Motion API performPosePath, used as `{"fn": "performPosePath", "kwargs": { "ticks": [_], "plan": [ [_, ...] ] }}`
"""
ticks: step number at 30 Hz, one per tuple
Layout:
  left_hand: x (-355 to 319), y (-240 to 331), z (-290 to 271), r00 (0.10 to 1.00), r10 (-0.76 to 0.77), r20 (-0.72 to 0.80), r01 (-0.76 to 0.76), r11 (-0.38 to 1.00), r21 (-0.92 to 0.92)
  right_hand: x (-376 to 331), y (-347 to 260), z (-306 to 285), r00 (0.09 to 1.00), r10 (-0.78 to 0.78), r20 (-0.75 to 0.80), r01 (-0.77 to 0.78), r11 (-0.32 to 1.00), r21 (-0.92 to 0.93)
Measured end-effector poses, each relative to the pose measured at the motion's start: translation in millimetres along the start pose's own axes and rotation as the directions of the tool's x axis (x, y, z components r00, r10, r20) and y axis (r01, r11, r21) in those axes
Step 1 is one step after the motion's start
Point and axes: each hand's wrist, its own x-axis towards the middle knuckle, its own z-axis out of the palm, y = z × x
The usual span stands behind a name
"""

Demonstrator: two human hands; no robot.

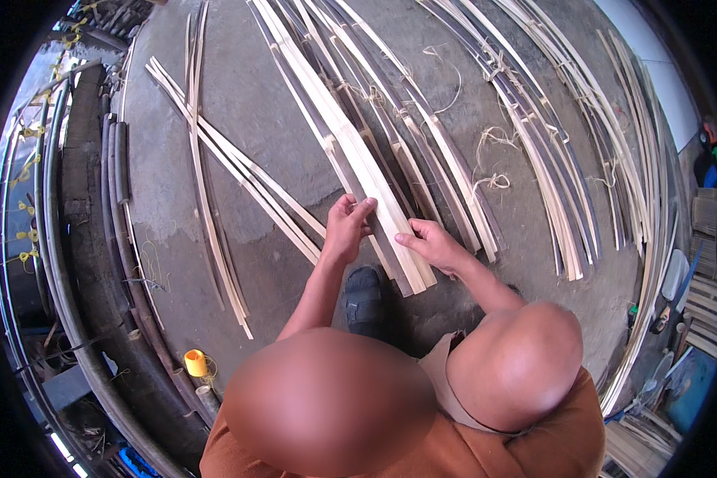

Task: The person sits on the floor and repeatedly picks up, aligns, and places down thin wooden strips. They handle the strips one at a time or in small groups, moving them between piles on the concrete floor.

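Observation:
A stack of long, flat bamboo strips (354, 155) runs from the top of the view down to its near ends between my hands. My left hand (349, 229) is closed on the left edge of the stack, its thumb and fingertips pinched at a darker strip. My right hand (436, 247) grips the right edge near the close end, thumb on top of the pale faces and the other fingers partly hidden. Right beside it lie more split strips tied with cord (422, 135), on the concrete floor.
Loose strips (239, 171) cross on the floor at the left. More tied bundles (530, 131) lie to the right, with loops of cord (498, 182) between. Whole poles (119, 199) line the left side, a yellow roll (195, 362) near them. My sandalled foot (364, 299) is below my hands.

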Motion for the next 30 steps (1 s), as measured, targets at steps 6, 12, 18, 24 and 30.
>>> {"fn": "performPosePath", "kwargs": {
  "ticks": [6,12,18,24,30],
  "plan": [
    [-8.7,13.1,12.0,0.999,-0.024,0.028,0.026,0.997,-0.073,-2.0,-5.0,-3.8,0.997,0.069,0.048,-0.072,0.995,0.074],
    [-5.0,16.7,7.2,0.994,-0.056,0.096,0.059,0.998,-0.03,-1.5,0.2,-6.4,0.996,0.058,0.067,-0.067,0.989,0.134],
    [-6.5,20.9,7.3,0.993,-0.056,0.107,0.059,0.998,-0.024,-2.6,2.5,-4.0,0.996,0.044,0.081,-0.059,0.978,0.199],
    [-4.0,20.7,1.6,0.99,-0.075,0.122,0.075,0.997,0.003,-3.3,-1.6,-1.9,0.995,0.056,0.08,-0.07,0.98,0.184],
    [-7.4,22.5,3.7,0.989,-0.084,0.123,0.087,0.996,-0.017,-4.8,-4.8,-0.3,0.996,0.061,0.072,-0.071,0.986,0.15]
  ]
}}
